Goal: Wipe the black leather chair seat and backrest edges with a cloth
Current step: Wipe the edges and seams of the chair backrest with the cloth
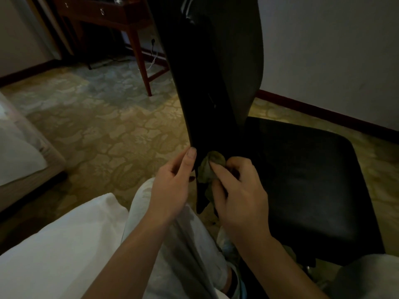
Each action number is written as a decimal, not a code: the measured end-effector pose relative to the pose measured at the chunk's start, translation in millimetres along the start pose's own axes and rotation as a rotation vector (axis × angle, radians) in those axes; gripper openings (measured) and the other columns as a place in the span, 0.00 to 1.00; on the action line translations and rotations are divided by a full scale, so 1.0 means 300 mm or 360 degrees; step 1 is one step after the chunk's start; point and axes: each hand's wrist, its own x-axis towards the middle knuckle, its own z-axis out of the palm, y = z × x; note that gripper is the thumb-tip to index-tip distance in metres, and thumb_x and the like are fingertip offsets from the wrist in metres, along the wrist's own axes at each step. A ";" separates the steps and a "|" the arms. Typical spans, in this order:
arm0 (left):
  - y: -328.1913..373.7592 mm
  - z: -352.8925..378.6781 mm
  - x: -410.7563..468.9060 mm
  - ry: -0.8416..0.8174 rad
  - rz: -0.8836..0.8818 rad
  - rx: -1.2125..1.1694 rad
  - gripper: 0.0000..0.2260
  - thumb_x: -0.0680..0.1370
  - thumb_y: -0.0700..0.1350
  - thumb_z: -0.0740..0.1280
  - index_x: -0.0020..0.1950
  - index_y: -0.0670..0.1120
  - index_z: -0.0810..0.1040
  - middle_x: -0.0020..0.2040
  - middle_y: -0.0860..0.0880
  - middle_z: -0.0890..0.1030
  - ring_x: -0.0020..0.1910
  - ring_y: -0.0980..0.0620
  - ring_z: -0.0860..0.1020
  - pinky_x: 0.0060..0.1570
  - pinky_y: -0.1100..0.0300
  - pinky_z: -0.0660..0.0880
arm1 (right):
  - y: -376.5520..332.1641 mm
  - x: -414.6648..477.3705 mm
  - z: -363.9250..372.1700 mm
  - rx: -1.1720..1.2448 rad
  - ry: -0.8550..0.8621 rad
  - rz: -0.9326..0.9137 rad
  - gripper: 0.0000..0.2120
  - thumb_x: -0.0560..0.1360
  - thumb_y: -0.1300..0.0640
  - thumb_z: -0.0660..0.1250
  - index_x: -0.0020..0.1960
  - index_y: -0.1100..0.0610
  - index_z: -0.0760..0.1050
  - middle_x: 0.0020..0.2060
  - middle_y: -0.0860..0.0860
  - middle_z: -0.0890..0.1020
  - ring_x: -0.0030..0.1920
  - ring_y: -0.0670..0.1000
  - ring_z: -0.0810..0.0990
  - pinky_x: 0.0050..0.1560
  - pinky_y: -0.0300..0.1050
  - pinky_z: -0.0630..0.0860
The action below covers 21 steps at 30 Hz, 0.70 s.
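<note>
The black leather chair stands in front of me, its tall backrest (207, 83) seen edge-on and its square seat (302, 180) to the right. My left hand (172, 182) grips the lower left edge of the backrest, thumb lying along it. My right hand (237, 190) pinches a crumpled olive-green cloth (210, 167) and presses it against the bottom of the backrest edge, close beside my left thumb. Part of the cloth hangs down behind my right fingers.
Patterned beige carpet (103, 126) covers the floor. A wooden desk (121, 20) with slim legs stands at the back, a cable trailing by it. A bed corner (19, 156) is at the left, white bedding (64, 244) under my left arm. The wall (334, 50) runs behind the chair.
</note>
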 end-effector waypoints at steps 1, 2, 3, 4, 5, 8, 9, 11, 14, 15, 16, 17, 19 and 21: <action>0.001 -0.001 -0.001 0.0009 -0.0002 -0.0010 0.36 0.68 0.77 0.63 0.65 0.54 0.80 0.58 0.55 0.84 0.61 0.53 0.81 0.61 0.43 0.77 | -0.002 0.012 0.005 -0.0022 -0.0002 -0.0005 0.15 0.77 0.55 0.61 0.60 0.56 0.79 0.52 0.55 0.75 0.47 0.54 0.76 0.31 0.48 0.76; 0.002 -0.001 -0.001 0.0015 -0.0005 -0.0022 0.35 0.68 0.76 0.63 0.65 0.54 0.80 0.58 0.55 0.84 0.60 0.53 0.81 0.61 0.43 0.77 | 0.001 0.016 0.015 -0.0053 -0.0015 -0.0005 0.15 0.76 0.54 0.61 0.59 0.56 0.79 0.52 0.55 0.76 0.47 0.55 0.76 0.29 0.48 0.75; 0.003 -0.002 -0.001 0.0016 -0.0005 -0.0025 0.35 0.68 0.75 0.63 0.65 0.54 0.80 0.58 0.55 0.84 0.60 0.53 0.81 0.61 0.43 0.77 | 0.005 0.012 0.027 -0.0090 -0.0041 -0.0001 0.15 0.76 0.54 0.61 0.58 0.57 0.79 0.51 0.56 0.76 0.46 0.55 0.76 0.28 0.48 0.75; 0.005 -0.001 -0.001 0.0013 -0.0003 -0.0020 0.34 0.68 0.74 0.64 0.65 0.55 0.80 0.57 0.56 0.84 0.59 0.54 0.81 0.60 0.44 0.78 | 0.012 0.000 0.041 -0.0127 -0.0079 0.0010 0.15 0.75 0.54 0.60 0.56 0.57 0.80 0.50 0.56 0.76 0.45 0.56 0.76 0.26 0.47 0.73; 0.006 -0.002 -0.003 0.0013 0.0000 -0.0010 0.33 0.69 0.74 0.63 0.65 0.55 0.80 0.57 0.57 0.84 0.59 0.55 0.81 0.59 0.44 0.78 | 0.019 -0.017 0.054 -0.0164 -0.0132 0.0027 0.15 0.75 0.54 0.59 0.55 0.57 0.80 0.49 0.56 0.76 0.44 0.56 0.76 0.25 0.46 0.72; 0.005 -0.002 -0.006 0.0013 0.0006 0.0010 0.35 0.68 0.75 0.63 0.67 0.54 0.79 0.57 0.58 0.84 0.58 0.58 0.81 0.58 0.47 0.79 | 0.044 -0.071 0.072 -0.0285 -0.0304 0.0078 0.17 0.74 0.53 0.56 0.51 0.57 0.81 0.47 0.55 0.76 0.42 0.56 0.76 0.25 0.41 0.64; 0.005 -0.002 -0.007 0.0006 0.0010 0.0016 0.38 0.67 0.77 0.63 0.67 0.54 0.79 0.58 0.58 0.84 0.59 0.58 0.81 0.58 0.49 0.79 | 0.048 -0.082 0.069 -0.0304 -0.0335 0.0086 0.17 0.74 0.53 0.56 0.51 0.56 0.82 0.47 0.54 0.75 0.42 0.56 0.76 0.26 0.40 0.63; 0.005 0.000 -0.008 0.0006 0.0015 0.0019 0.39 0.66 0.77 0.63 0.67 0.53 0.78 0.58 0.58 0.84 0.58 0.58 0.81 0.57 0.51 0.79 | 0.051 -0.089 0.054 -0.0282 -0.0304 0.0090 0.16 0.74 0.53 0.57 0.52 0.56 0.82 0.47 0.54 0.76 0.42 0.55 0.76 0.27 0.39 0.63; 0.006 0.003 -0.006 0.0018 0.0014 0.0007 0.33 0.70 0.72 0.63 0.67 0.53 0.79 0.58 0.57 0.84 0.59 0.57 0.81 0.59 0.47 0.79 | 0.019 -0.048 0.022 -0.0160 -0.0129 0.0055 0.15 0.76 0.54 0.60 0.57 0.56 0.80 0.50 0.55 0.76 0.45 0.54 0.76 0.28 0.44 0.72; 0.005 0.003 -0.006 0.0011 0.0016 -0.0001 0.32 0.70 0.72 0.63 0.66 0.53 0.79 0.57 0.56 0.84 0.59 0.56 0.81 0.59 0.47 0.78 | 0.007 -0.029 0.016 -0.0129 -0.0083 0.0038 0.15 0.76 0.54 0.61 0.58 0.56 0.80 0.51 0.55 0.76 0.46 0.54 0.76 0.29 0.45 0.74; 0.006 0.002 -0.007 0.0005 0.0016 -0.0008 0.32 0.70 0.72 0.63 0.66 0.53 0.79 0.57 0.56 0.84 0.59 0.55 0.81 0.60 0.47 0.78 | -0.004 -0.010 0.011 -0.0114 -0.0051 0.0027 0.15 0.76 0.54 0.61 0.60 0.55 0.79 0.51 0.55 0.76 0.46 0.54 0.76 0.30 0.45 0.74; 0.007 0.001 -0.008 0.0002 0.0013 -0.0012 0.32 0.70 0.73 0.64 0.65 0.54 0.80 0.57 0.55 0.84 0.59 0.54 0.81 0.60 0.46 0.78 | -0.011 0.007 0.009 -0.0114 -0.0038 0.0021 0.16 0.76 0.53 0.61 0.60 0.55 0.79 0.52 0.55 0.76 0.47 0.54 0.76 0.30 0.46 0.75; 0.008 -0.002 -0.007 0.0001 0.0009 -0.0031 0.34 0.68 0.75 0.64 0.65 0.54 0.80 0.57 0.54 0.84 0.59 0.53 0.81 0.60 0.45 0.78 | -0.012 0.016 0.017 -0.0137 -0.0088 0.0037 0.17 0.76 0.52 0.60 0.60 0.55 0.79 0.52 0.55 0.76 0.47 0.55 0.76 0.29 0.47 0.75; 0.009 -0.002 -0.007 0.0005 0.0007 -0.0035 0.34 0.68 0.75 0.64 0.65 0.54 0.80 0.58 0.56 0.84 0.59 0.55 0.81 0.59 0.46 0.78 | 0.006 -0.008 0.035 -0.0158 -0.0222 0.0085 0.18 0.75 0.51 0.57 0.58 0.56 0.79 0.50 0.56 0.76 0.45 0.56 0.77 0.28 0.47 0.74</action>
